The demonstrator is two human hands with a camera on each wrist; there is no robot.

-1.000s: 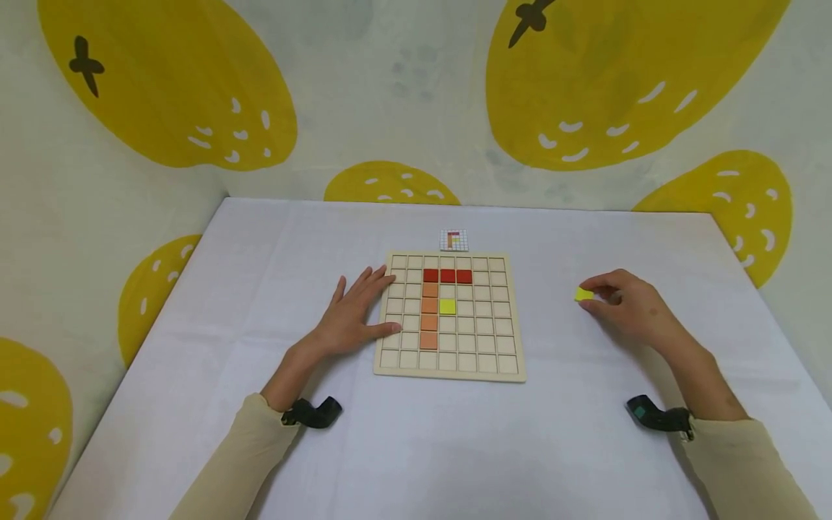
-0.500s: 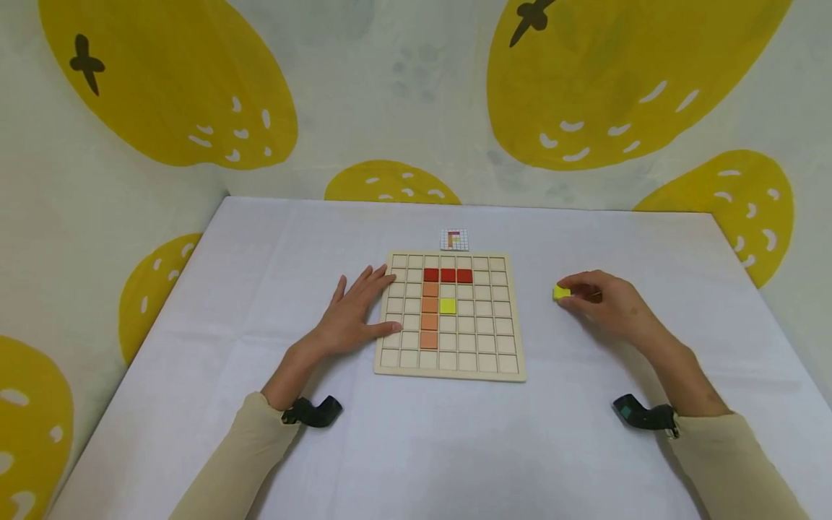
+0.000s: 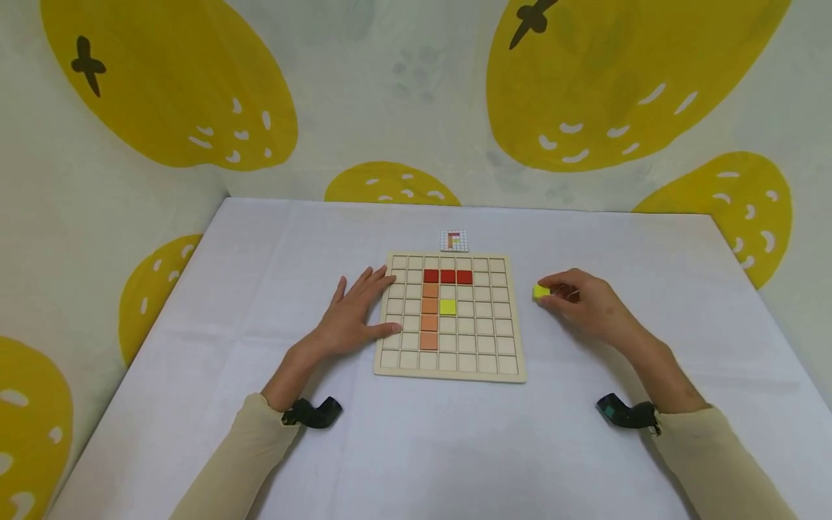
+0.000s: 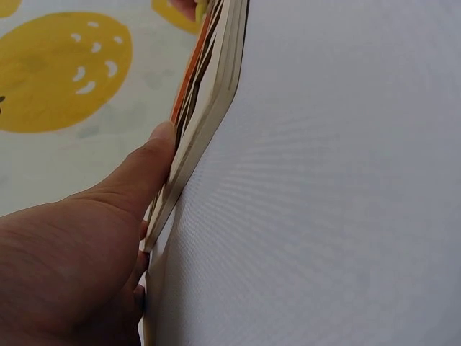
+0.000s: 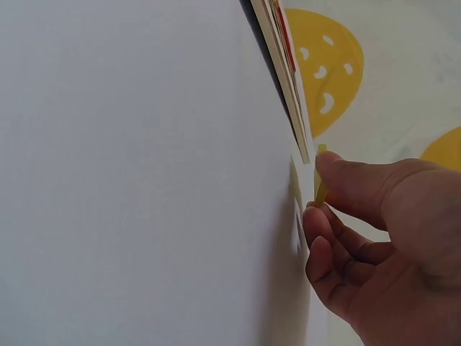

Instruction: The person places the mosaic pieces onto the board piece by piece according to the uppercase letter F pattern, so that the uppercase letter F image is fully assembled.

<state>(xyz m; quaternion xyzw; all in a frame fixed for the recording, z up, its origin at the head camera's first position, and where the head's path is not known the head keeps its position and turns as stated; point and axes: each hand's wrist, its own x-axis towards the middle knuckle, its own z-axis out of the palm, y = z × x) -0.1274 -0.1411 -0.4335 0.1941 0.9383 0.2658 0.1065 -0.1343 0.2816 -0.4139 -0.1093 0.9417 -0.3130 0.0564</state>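
A square wooden grid board [image 3: 484, 367] lies mid-table. Three red tiles [image 3: 448, 276] form a row near its top, a column of orange tiles [image 3: 429, 323] runs down from the left one, and one yellow tile [image 3: 447, 307] sits beside the column. My left hand [image 3: 351, 318] rests on the board's left edge, fingers spread and thumb [image 4: 155, 155] on the rim. Just right of the board, my right hand [image 3: 588, 303] pinches another yellow tile [image 5: 320, 176] between thumb and fingers, above the table.
A small printed pattern card [image 3: 453, 240] lies behind the board. White cloth [image 3: 273, 245] covers the table, and a wall with large yellow fruit prints stands behind it. Each wrist wears a black camera mount [image 3: 315, 412].
My right hand has moved left toward the board, carrying the yellow tile in its fingers. The left hand and the tiles on the board have stayed in place.
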